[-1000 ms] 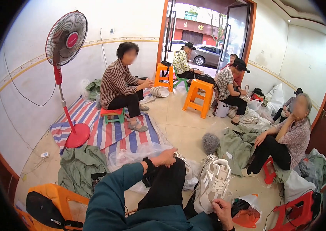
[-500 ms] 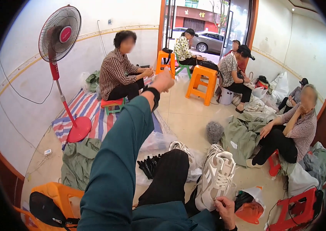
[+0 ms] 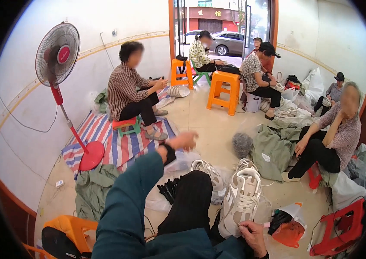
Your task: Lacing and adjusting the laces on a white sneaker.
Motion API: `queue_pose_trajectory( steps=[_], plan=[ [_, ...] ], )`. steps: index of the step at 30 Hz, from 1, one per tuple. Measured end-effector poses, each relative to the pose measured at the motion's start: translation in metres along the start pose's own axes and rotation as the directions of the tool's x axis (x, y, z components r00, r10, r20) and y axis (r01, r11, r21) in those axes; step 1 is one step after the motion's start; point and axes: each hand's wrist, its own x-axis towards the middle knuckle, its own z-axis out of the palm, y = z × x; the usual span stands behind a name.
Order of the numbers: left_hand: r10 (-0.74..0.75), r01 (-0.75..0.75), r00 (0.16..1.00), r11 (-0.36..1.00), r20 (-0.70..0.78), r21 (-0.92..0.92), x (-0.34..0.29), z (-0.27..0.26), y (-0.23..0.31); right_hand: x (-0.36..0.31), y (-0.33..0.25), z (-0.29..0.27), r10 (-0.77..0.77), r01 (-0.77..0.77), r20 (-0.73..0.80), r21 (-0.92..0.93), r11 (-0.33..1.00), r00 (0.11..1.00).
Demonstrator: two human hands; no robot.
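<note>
- A standing fan with a round wire cage (image 3: 58, 54) and red column is at the far left, its round red base (image 3: 92, 156) on the floor.
- An orange plastic stool (image 3: 74, 228) stands below it, a black fabric bag (image 3: 58, 244) on top.
- A crumpled green cloth (image 3: 93, 190) lies near a red, white and blue striped sheet (image 3: 118, 149).
- A person in a checked shirt (image 3: 124, 90) sits beyond, hands together.
- A bundle of slim black pieces (image 3: 170, 189) lies beside the wearer's left knee.
- The left hand (image 3: 184, 141), with a black wristband, is held out above the floor, well apart from the lap, fingers partly curled; whether it holds anything cannot be told.
- A pale lace-up shoe (image 3: 209, 169) rests beyond the knee.
- A beige-and-white lace-up sneaker (image 3: 241, 196) lies along the right leg, toe toward the wearer.
- The right hand (image 3: 254, 237) is at the sneaker's toe, thumb and fingertips close together; whether they pinch the upper or something small cannot be told.
- A plastic bag with orange-red and black contents (image 3: 288, 231) lies near that hand.
- A red plastic stool (image 3: 340, 226) is farther right.
</note>
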Motion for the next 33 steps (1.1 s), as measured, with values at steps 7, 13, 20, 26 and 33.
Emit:
queue_pose_trajectory(
  steps=[7,13,20,26,33],
  plan=[
    [0.561,-0.456,0.762,0.819,-0.323,0.347,-0.083,0.138,-0.029,0.001,0.007,-0.005,-0.268,0.26,-0.008,-0.211,0.942,0.963],
    [0.493,-0.342,0.767,0.856,-0.411,0.389,-0.16,0.171,-0.013,0.0,0.001,0.003,-0.304,0.275,-0.086,-0.249,0.929,0.949],
    [0.406,-0.237,0.846,0.867,-0.346,0.438,-0.186,0.179,-0.01,-0.004,-0.009,0.005,-0.626,0.305,-0.277,-0.688,0.659,0.728],
    [0.38,-0.182,0.859,0.853,-0.343,0.489,-0.196,0.189,-0.009,-0.009,-0.021,0.015,-0.7,0.289,-0.151,-0.835,0.468,0.698],
    [0.411,-0.194,0.837,0.84,-0.36,0.507,-0.193,0.194,-0.012,0.004,0.01,0.013,-0.61,0.441,0.018,-0.707,0.553,0.792]
  ],
)
